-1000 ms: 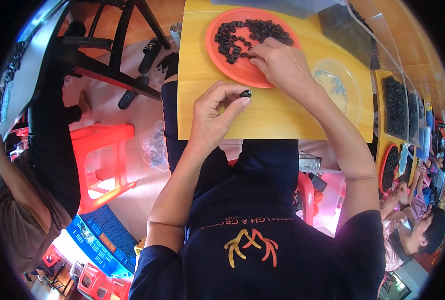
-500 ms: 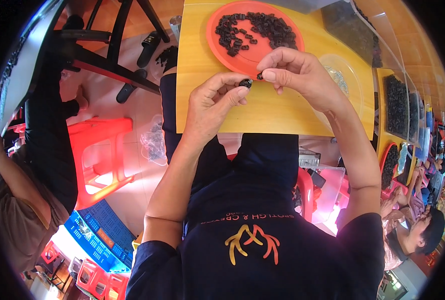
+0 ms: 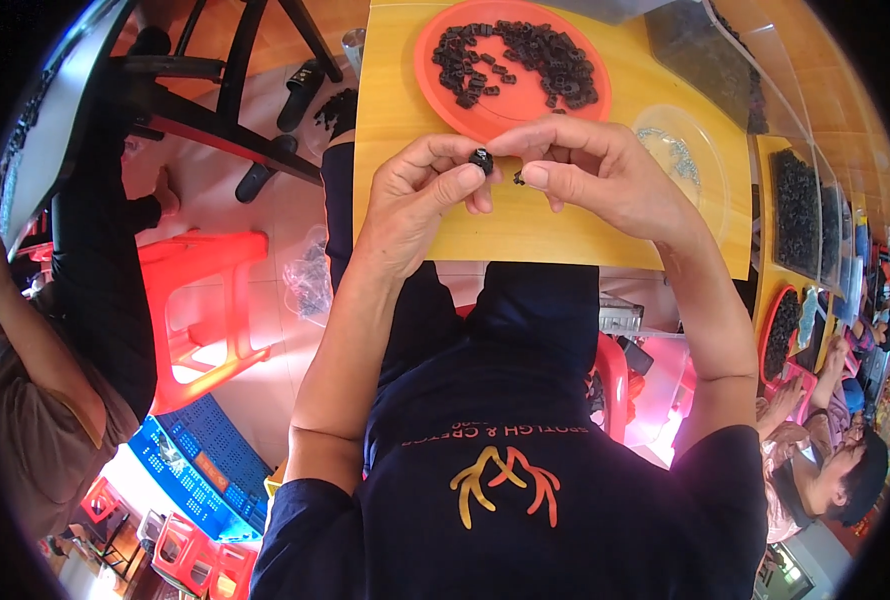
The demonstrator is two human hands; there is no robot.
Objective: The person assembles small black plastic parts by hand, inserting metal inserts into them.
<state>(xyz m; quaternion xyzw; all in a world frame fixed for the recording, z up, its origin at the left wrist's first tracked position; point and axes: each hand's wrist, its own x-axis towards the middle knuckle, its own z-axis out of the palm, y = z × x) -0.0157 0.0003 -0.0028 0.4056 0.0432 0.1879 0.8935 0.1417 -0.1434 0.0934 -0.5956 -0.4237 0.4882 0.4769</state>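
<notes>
Between the thumb and fingertips of my left hand (image 3: 420, 195) sits a small round black plastic part (image 3: 482, 160) with a pale glint on top. My right hand (image 3: 600, 175) is just to the right of it, its index finger reaching close to that part. A tiny dark piece (image 3: 519, 178) shows at my right thumb tip, too small to name. Both hands are over the near half of the yellow table (image 3: 405, 90). Just beyond them lies a round red tray (image 3: 445, 105) with many small black plastic parts (image 3: 555, 65) in loose heaps.
A clear shallow dish (image 3: 710, 150) holding small silvery pieces sits right of my right hand. Clear bins of black parts (image 3: 800, 215) stand farther right. On the left are a red plastic stool (image 3: 200, 260), a blue crate (image 3: 200, 465) and a seated person (image 3: 45, 400). Another person (image 3: 815, 470) is at right.
My left hand has shifted slightly left, tilting the black part upward. My right index finger has stretched left toward that part, while the right thumb stays near its place, lower down.
</notes>
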